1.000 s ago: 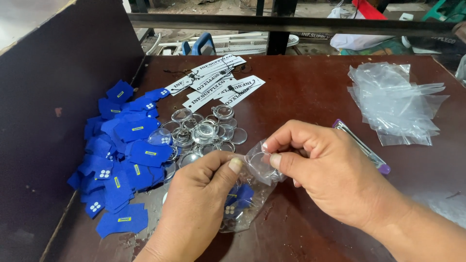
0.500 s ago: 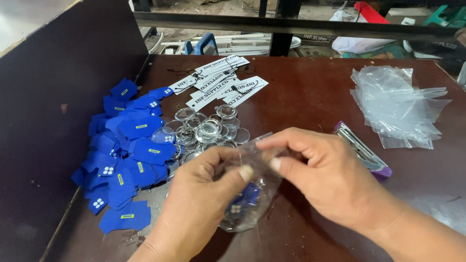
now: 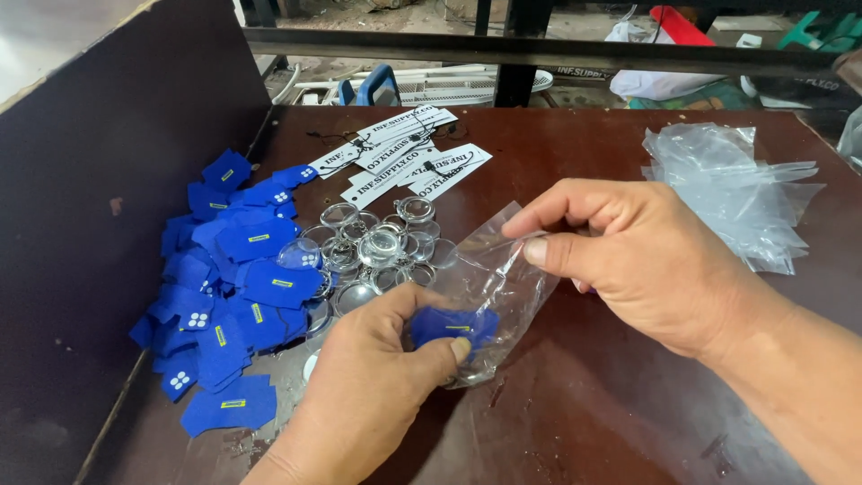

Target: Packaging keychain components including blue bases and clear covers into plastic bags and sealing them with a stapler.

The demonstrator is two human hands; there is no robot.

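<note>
Dark brown tabletop (image 3: 575,135) carries our work, with a dark board (image 3: 108,180) standing along its left edge and a metal rail (image 3: 503,49) across the far side. Our left hand (image 3: 368,395) pinches a blue patch (image 3: 449,325) between thumb and fingers, the grip pressed together on it through a clear bag (image 3: 494,278), so the patch sits inside the bag's lower part, just above the tabletop near its middle. Our right hand (image 3: 646,260) pinches the bag's upper edge between thumb and forefinger, grip closed on the plastic, holding the bag tilted between both hands. Left of the hands lies a heap of blue patches (image 3: 229,287), some showing small yellow or white marks, spread against the board. Just beyond our left hand sits a cluster of clear round domes (image 3: 377,242), touching the heap. Farther back lie white tags (image 3: 404,157) with black strings, fanned out. Well apart to the right rests a pile of empty clear bags (image 3: 727,189).
</note>
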